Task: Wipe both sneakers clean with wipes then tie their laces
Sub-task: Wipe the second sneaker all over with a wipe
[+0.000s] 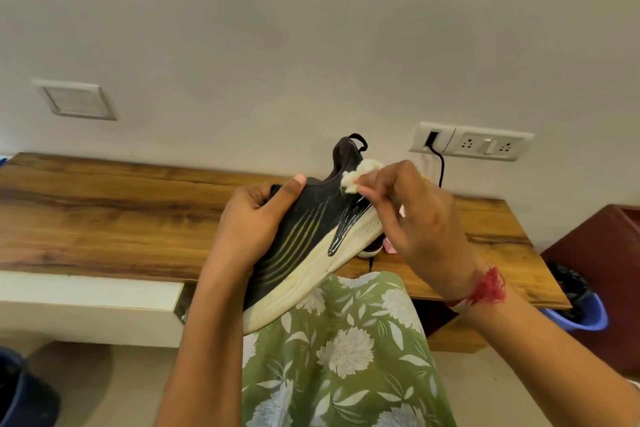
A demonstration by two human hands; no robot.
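A black sneaker (311,236) with yellow-green stripes and a cream sole is tilted on its side over my lap, heel pointing up toward the wall. My left hand (252,222) grips its upper, thumb on the collar. My right hand (412,215) pinches a crumpled white wipe (360,175) against the sneaker's side near the heel. Behind the held shoe, a small part of the second sneaker (372,248) shows on the wooden table (104,211), mostly hidden. A black lace end hangs below it.
The wall stands right behind the table, with a socket plate (485,146) and a black cable plugged in. A pink item (389,246) lies by the second sneaker. A blue bin (578,302) with a black liner sits at the right, a dark red cabinet beyond it.
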